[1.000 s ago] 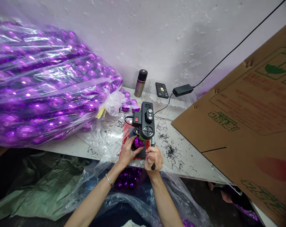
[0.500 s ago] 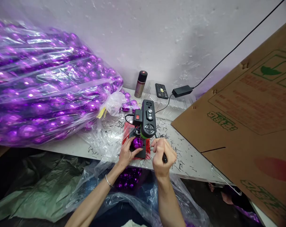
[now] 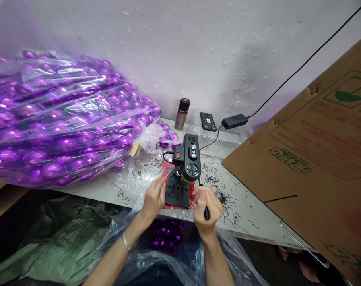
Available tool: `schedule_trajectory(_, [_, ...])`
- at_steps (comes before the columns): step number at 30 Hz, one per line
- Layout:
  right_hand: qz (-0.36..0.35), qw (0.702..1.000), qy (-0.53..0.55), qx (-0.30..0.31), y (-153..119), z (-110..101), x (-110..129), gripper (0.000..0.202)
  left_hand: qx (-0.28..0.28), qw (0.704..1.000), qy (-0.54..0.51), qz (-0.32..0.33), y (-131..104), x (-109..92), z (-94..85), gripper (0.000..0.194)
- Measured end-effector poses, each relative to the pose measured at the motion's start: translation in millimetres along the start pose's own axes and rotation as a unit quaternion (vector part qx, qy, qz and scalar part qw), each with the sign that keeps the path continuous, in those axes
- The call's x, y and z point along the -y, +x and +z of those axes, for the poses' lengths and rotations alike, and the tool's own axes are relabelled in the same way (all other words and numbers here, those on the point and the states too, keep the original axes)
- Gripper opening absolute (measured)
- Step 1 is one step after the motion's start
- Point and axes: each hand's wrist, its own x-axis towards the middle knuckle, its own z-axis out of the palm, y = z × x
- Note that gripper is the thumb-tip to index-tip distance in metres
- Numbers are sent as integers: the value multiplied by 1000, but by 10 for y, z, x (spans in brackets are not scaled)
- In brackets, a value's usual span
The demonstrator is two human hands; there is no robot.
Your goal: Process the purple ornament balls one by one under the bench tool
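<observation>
My right hand (image 3: 208, 206) grips the black-tipped lever handle (image 3: 206, 213) of a small black bench press (image 3: 192, 157). The press has a red switch and round vents on its head. Its slotted base plate (image 3: 177, 194) shows bare, with no ball on it. Left of the plate is my left hand (image 3: 154, 198), smeared by motion, its fingers stretched out and no ball visible in them. Below the table edge, faceted shiny purple balls (image 3: 167, 234) lie in a clear plastic bag (image 3: 195, 250).
A big clear bag of purple balls (image 3: 64, 123) fills the left side. Behind the press are a spray can or bottle (image 3: 182, 114), a phone (image 3: 208, 121) and a power adapter (image 3: 234, 121). A cardboard box (image 3: 302, 167) leans in from the right. Black scraps litter the table (image 3: 243, 214).
The purple ball has gone from the press plate. My left hand has drawn back to the left, off the plate. My right hand stays on the lever, and the view has shifted slightly.
</observation>
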Motion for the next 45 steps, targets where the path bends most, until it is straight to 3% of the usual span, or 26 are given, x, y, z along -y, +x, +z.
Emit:
schedule_trajectory(2, [-5,1000,-1,-5,2,4,4,32,-27,996,24,-78,675,236,-32,32])
schedule_trajectory(5, [-7,1000,-5,-5,-1,9,10,31,6,977,41,-209,1444,593,-6,28])
schedule_trajectory(7, [-10,1000,-10,0,-2,8,14,31,22,973,35,-228,1713,759,60,30])
schedule_trajectory(10, [-14,1000,-12,4,1,7,20,31,37,973,14,-226,1835,882,159,36])
schedule_trajectory(15, [-19,1000,-16,0,7,10,20,31,47,968,-55,-239,1687,870,124,39])
schedule_trajectory(17, [-17,1000,-16,2,2,9,13,31,57,933,-170,-312,1534,807,25,39])
schedule_trajectory(20, [-13,1000,-14,4,-5,6,0,30,72,845,-330,-415,1196,659,-186,30])
schedule_trajectory(24, [-12,1000,0,-1,-3,8,-18,30,44,766,-460,-447,695,441,-437,26])
schedule_trajectory(25, [-10,1000,4,-2,-3,10,-22,30,35,753,-472,-458,597,395,-472,28])
schedule_trajectory(28, [-5,1000,8,-3,-12,13,-34,29,28,751,-452,-481,420,287,-506,31])
schedule_trajectory(35, [8,1000,12,2,58,-12,-7,30,34,742,-494,-453,462,59,-419,31])
schedule_trajectory(40, [60,998,14,17,213,-44,71,36,-3,687,-534,-492,500,-72,-348,20])
schedule_trajectory(45, [70,997,7,26,247,-63,98,37,-26,636,-581,-508,492,-128,-249,26])
